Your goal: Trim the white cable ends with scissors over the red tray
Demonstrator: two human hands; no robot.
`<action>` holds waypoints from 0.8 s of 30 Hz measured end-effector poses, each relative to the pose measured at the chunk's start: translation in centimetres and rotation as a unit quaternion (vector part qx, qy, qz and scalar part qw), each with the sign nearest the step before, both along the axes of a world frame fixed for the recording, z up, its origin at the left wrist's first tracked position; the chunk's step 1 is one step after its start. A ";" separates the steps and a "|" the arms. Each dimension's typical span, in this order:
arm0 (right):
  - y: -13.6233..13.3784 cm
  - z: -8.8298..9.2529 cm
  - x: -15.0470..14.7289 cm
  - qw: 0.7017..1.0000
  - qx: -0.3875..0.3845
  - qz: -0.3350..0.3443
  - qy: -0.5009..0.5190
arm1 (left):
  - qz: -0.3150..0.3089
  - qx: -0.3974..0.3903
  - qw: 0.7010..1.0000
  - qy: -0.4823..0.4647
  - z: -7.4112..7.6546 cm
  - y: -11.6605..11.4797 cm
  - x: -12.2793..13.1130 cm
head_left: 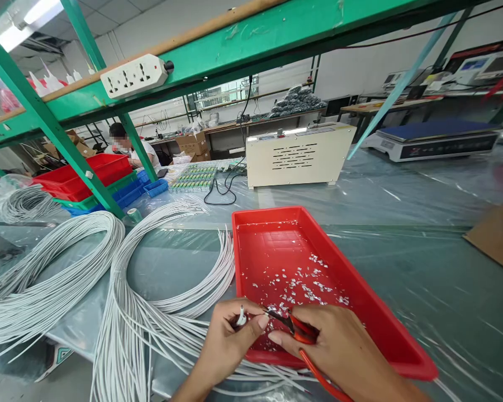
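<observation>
My left hand [228,335] pinches the end of a white cable [240,318] at the near left corner of a red tray [373,301]. My right hand [339,349] is closed round red-handled cutters [295,329], whose dark jaws point at the cable end. Both hands hover over the tray's near edge. Several small white scraps of insulation [305,282] lie scattered on the tray floor. A large loop of white cables [151,312] runs from my left hand across the table to the left.
A second bundle of white cables [46,268] lies further left. Behind the tray stand a beige machine [297,153] and a scale [436,139]. Green shelf posts [54,123], red and blue bins [88,176] and a seated person [123,142] are at the back left. Cardboard [497,234] lies at right.
</observation>
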State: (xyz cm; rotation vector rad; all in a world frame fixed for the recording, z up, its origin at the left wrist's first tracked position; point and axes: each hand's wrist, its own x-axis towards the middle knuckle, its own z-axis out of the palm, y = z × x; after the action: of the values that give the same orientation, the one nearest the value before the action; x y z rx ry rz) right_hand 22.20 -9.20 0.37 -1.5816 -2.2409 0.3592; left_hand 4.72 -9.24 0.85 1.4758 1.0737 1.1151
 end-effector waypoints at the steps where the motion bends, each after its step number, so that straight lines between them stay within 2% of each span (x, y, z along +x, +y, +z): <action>1: 0.0 0.0 0.0 1.000 -0.012 0.002 -0.002 | 0.002 0.004 1.000 0.002 0.0 0.0 0.0; 3: -0.1 -0.1 0.0 1.000 -0.002 0.002 -0.005 | 0.016 0.031 0.999 0.017 0.0 -0.1 0.2; 6: -0.2 -0.4 0.1 0.995 0.100 -0.008 -0.014 | 0.027 0.081 0.994 0.062 -0.1 -0.3 0.3; 9: -0.2 -0.5 0.2 0.969 0.243 -0.009 -0.036 | 0.018 0.065 0.994 0.084 0.0 -0.3 0.3; 11: -0.3 -0.5 0.2 0.956 0.290 -0.007 -0.043 | 0.017 0.042 0.996 0.082 0.0 -0.3 0.3; 13: -0.4 -0.4 0.1 0.963 0.266 -0.010 -0.038 | 0.018 0.040 0.996 0.079 -0.2 -0.3 0.3; 15: -0.6 -0.3 -0.1 0.979 0.203 -0.018 -0.029 | 0.032 0.066 0.993 0.089 -0.4 -0.4 0.3; 18: -0.8 -0.3 -0.5 0.991 0.125 -0.032 -0.026 | 0.057 0.173 0.972 0.150 -0.6 -0.8 0.4; 21: -0.9 -0.3 -0.5 0.994 0.098 -0.044 -0.024 | 0.052 0.278 0.936 0.210 -0.6 -1.1 0.4; 22: -0.9 -0.3 -0.5 0.993 0.102 -0.046 -0.026 | 0.045 0.282 0.935 0.212 -0.5 -1.1 0.4; 24: -0.8 -0.3 -0.3 0.989 0.135 -0.042 -0.036 | 0.027 0.229 0.954 0.194 -0.3 -0.9 0.4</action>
State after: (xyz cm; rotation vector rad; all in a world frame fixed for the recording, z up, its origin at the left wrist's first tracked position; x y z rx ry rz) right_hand 21.92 -9.99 0.11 -1.5581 -2.1607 -0.0253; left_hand 5.09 -10.18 0.58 2.1104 1.1725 1.1947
